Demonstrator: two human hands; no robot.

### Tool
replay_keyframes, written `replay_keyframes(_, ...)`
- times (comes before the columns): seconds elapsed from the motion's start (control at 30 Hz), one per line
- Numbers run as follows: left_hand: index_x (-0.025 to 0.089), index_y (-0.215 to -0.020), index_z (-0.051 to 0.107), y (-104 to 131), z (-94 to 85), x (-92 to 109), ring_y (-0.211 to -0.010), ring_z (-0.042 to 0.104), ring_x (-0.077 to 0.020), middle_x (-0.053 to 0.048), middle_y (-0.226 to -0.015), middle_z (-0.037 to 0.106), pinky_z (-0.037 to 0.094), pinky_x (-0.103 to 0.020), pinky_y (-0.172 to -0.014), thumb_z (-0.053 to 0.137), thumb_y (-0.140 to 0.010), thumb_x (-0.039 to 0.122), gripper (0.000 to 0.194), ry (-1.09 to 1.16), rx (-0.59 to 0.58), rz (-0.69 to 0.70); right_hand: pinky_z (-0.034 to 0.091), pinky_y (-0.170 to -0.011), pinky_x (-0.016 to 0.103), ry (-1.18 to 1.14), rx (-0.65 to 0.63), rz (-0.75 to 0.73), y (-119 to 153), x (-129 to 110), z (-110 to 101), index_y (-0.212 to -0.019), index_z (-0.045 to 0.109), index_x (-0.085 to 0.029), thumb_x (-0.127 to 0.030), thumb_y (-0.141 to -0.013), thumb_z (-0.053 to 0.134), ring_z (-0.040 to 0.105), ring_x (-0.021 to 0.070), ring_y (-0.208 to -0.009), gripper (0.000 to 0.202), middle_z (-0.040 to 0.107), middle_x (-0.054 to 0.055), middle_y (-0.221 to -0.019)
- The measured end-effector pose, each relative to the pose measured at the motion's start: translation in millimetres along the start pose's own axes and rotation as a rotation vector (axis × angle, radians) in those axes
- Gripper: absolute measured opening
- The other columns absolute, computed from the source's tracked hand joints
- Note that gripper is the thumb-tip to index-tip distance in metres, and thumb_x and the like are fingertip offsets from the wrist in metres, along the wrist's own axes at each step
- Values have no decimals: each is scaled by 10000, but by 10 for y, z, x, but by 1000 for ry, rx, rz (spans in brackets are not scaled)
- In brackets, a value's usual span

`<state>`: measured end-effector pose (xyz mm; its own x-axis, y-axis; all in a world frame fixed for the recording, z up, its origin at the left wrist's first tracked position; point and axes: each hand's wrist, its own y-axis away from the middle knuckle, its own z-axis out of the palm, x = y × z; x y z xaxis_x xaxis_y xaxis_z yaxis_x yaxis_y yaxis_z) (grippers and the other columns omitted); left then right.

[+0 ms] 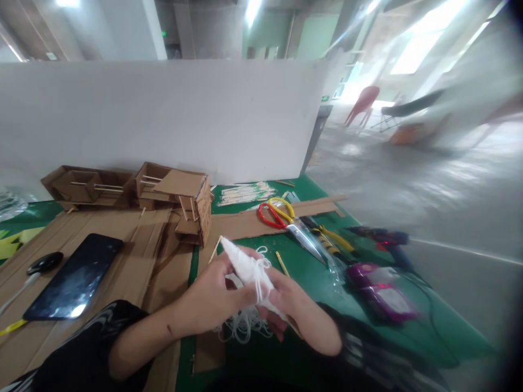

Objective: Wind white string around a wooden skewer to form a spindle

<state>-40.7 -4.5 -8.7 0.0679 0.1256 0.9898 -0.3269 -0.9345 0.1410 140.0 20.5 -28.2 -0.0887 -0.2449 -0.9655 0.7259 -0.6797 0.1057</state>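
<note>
My left hand [212,291] and my right hand [286,291] meet at the front middle of the table. Both are closed around a bundle of white yarn [243,264], its pointed end tilted up and to the left. A few strands cross loosely over the bundle near my fingers. Loops of loose white yarn [241,325] hang below my hands. A thin pale stick [216,247] shows beside the pointed end; whether it is joined to the bundle I cannot tell. Some fingers of both hands are hidden behind the yarn.
Scissors [302,237] with red and yellow handles lie beyond my hands, near pliers [337,238]. A purple package [382,294] and a glue gun [384,239] are to the right. Cardboard structures [192,209] stand at the back left; a phone [75,275] rests on cardboard.
</note>
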Motion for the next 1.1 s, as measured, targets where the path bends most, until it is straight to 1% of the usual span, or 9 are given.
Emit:
replay_keyframes(0.1,225,-1190,517,0,6,20,-823,663,-180,-69,-1113,633,539,-309,-731,688,-811,282,420,-16,5,52,410,-373,189,21,37,-29,-53,-7,-9,-1194,565,-170,-698,-806,516,504,100,-453,657,587,11,-669)
replay_keyframes(0.2,234,-1155,596,-6,4,12,-902,656,-182,-82,-1378,488,542,-307,-781,735,-764,258,416,-100,48,101,455,-397,206,79,152,-6,-97,-6,9,-867,661,-142,-678,-805,541,533,104,-438,553,583,13,-608)
replay_keyframes(0.27,224,-1145,618,-13,-3,7,-936,650,-190,-82,-1423,447,540,-306,-797,742,-756,258,409,-128,52,102,470,-410,218,83,237,37,-112,3,30,-721,664,-133,-661,-802,558,527,105,-418,545,581,15,-548)
replay_keyframes(0.43,218,-1165,621,-19,-60,75,-911,639,-189,-79,-1364,508,532,-308,-779,747,-753,285,436,-174,110,106,434,-386,231,-24,469,42,-109,46,33,-621,689,-122,-622,-749,644,478,106,-400,517,566,20,-481)
replay_keyframes(0.63,203,-1066,651,-26,-298,221,-812,629,-163,-56,-1009,683,512,-248,-660,718,-795,375,328,-90,171,81,476,-580,236,-100,616,-120,-81,82,-98,-847,772,-150,-470,-768,702,551,133,-650,338,670,52,-762)
replay_keyframes(0.73,200,-1026,655,-66,-459,259,-742,591,-109,-32,-950,682,482,-183,-595,709,-812,368,277,68,310,196,454,-572,234,-115,621,-153,-50,99,-165,-811,765,-155,-447,-783,696,538,127,-640,301,656,50,-760)
replay_keyframes(0.87,179,-994,659,-83,-609,351,-823,614,-122,-30,-951,673,529,-197,-664,685,-834,386,263,365,469,341,437,-539,246,-69,568,-128,28,144,-264,-713,713,-151,-449,-805,671,500,112,-556,315,597,22,-667)
replay_keyframes(1.0,157,-961,667,-8,-637,489,-837,639,-124,-14,-893,676,566,-217,-713,668,-857,358,226,563,498,358,444,-546,238,180,436,-59,157,151,-412,-688,675,-149,-478,-825,642,504,116,-556,359,543,0,-576)
replay_keyframes(1.1,146,-967,669,57,-602,548,-826,661,-131,-16,-875,693,582,-221,-703,676,-852,360,243,626,466,345,468,-524,232,350,284,90,274,84,-552,-797,694,-147,-530,-835,601,547,124,-560,396,571,6,-604)
